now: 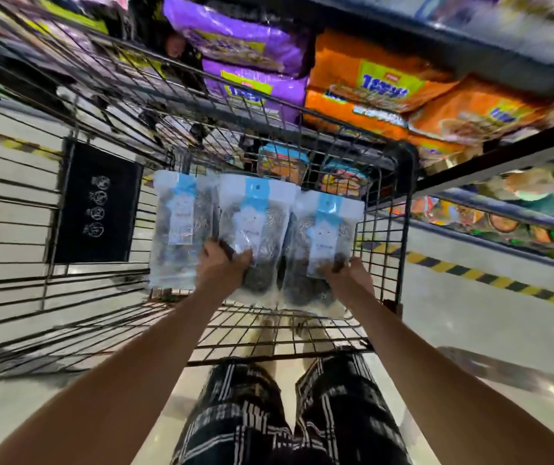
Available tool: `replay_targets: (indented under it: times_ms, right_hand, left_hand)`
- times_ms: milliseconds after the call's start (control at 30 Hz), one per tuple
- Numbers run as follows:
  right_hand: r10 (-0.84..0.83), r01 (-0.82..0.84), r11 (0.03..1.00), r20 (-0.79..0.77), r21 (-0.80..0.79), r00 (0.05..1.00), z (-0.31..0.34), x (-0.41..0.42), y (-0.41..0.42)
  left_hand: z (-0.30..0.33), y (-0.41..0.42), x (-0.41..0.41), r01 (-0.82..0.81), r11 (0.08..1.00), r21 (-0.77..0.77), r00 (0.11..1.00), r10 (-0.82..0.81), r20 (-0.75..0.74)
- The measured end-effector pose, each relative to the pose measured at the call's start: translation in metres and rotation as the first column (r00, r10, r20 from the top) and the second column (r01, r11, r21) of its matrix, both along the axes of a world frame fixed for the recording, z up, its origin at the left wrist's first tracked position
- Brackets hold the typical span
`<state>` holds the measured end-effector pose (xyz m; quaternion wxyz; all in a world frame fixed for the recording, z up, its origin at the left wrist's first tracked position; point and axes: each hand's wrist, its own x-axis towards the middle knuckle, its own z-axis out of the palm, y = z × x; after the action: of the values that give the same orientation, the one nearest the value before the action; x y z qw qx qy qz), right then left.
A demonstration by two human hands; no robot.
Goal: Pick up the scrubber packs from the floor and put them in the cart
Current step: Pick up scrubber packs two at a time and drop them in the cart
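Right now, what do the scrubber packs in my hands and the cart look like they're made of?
The scrubber packs look like clear glossy plastic pouches with pale blue and white card labels; the dark grey coils inside suggest steel wool, though blur leaves that open. The cart looks like dark metal wire: a thin welded grid. The left hand and right hand grip the packs' lower edges.

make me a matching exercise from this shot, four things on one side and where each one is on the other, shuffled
Things:
1. left hand
2. right hand
3. orange bags
4. black placard

Places:
A. on the store shelf beyond the cart
B. grip on the middle scrubber pack
C. on the cart's wire side
D. grip on the rightmost scrubber pack

Pairs: 1-B, 2-D, 3-A, 4-C
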<state>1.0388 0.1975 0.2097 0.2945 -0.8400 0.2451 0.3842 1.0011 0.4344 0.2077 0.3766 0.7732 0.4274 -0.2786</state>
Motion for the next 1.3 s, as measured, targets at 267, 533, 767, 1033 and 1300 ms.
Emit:
replay_targets:
  times_ms: [267,533,767,1033,1300]
  right_hand:
    - [0.301,-0.287,0.952,0.143,-0.109,0.943,0.106,-0.017,0.004]
    - [0.487,-0.382,0.870,0.416,-0.313,0.768,0.158,-0.044,-0.013]
    - [0.410,-0.196,0.899,0.590,-0.392,0.695,0.206,-0.092,-0.062]
    - [0.224,0.126,0.867,0.603,-0.482,0.766,0.241,-0.215,-0.153]
    - [-0.026,0.424,0.745,0.613,-0.515,0.790,0.257,-0.388,-0.219]
  left_hand:
    - [0.092,0.018,-0.016,0.493,0.848,0.195,0.867,-0.498,-0.025]
    - [0.170,0.001,-0.020,0.714,0.496,0.494,0.586,-0.809,-0.035]
    - [0.211,-0.073,-0.022,0.754,0.297,0.586,0.295,-0.950,0.102]
    - [0.242,-0.204,-0.060,0.681,0.110,0.724,-0.126,-0.956,0.264]
    - [0.248,-0.329,-0.159,0.657,-0.114,0.745,-0.468,-0.837,0.285]
